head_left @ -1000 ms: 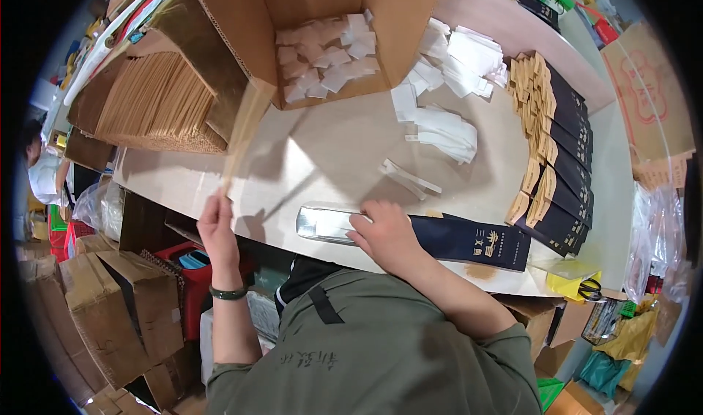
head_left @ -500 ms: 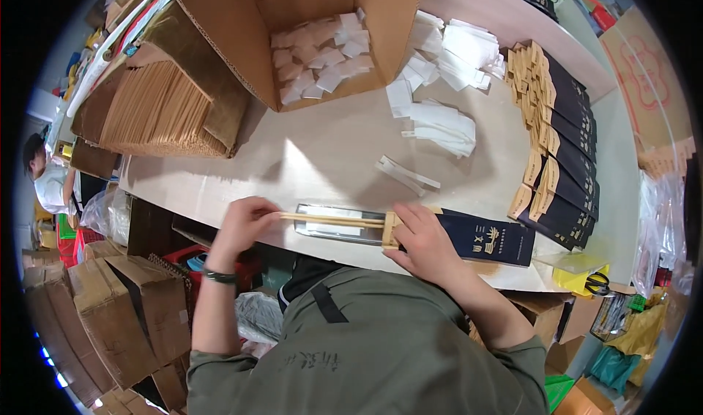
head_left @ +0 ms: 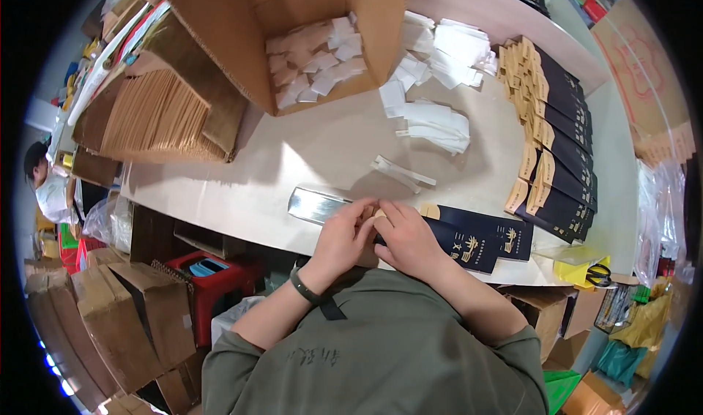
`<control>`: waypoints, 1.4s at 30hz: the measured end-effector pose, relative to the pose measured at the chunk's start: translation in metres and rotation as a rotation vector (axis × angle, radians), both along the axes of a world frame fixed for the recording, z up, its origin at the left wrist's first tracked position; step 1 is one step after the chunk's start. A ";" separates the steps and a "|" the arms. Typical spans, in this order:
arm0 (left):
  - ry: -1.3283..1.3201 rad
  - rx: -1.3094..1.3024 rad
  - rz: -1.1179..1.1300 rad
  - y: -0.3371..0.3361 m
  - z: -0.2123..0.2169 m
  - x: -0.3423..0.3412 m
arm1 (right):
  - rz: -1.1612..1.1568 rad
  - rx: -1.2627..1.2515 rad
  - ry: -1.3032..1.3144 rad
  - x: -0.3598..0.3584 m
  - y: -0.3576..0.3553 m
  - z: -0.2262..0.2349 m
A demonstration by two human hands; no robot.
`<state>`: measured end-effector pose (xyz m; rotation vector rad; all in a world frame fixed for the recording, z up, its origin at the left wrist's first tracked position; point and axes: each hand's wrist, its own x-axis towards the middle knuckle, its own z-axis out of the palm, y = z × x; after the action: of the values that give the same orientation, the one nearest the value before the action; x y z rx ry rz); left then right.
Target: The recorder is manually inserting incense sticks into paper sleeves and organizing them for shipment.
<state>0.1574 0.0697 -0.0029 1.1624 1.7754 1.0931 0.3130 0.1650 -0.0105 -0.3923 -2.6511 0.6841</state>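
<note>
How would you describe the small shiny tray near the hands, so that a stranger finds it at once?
Start at the pale table and follow its near edge to where the left hand and right hand meet. The metal tray lies flat just left of them, its right end under the fingers. It is the only silver, mirror-like thing; its neighbours are dark blue sleeves and white packets.

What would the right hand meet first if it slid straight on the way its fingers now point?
The right hand points up-left and already touches the left hand. Past that, probably the shiny metal tray, though depth is unclear.
</note>
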 end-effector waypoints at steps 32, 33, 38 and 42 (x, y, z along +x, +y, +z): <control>0.600 -0.040 -0.162 -0.017 0.001 -0.017 | -0.450 -0.119 -0.507 0.042 0.021 0.013; 0.598 -0.045 -0.166 -0.019 0.000 -0.018 | -0.467 -0.112 -0.431 0.039 0.021 0.007; 0.657 -0.156 -0.367 -0.033 0.019 -0.039 | -0.494 -0.333 -0.385 0.030 0.030 0.010; 0.627 -0.059 -0.482 -0.014 0.024 -0.042 | -0.352 -0.272 -0.240 0.001 -0.002 -0.001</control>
<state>0.1153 0.0555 0.0211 1.9121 1.7946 0.4043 0.3135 0.1630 -0.0112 -1.0478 -2.6029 0.9293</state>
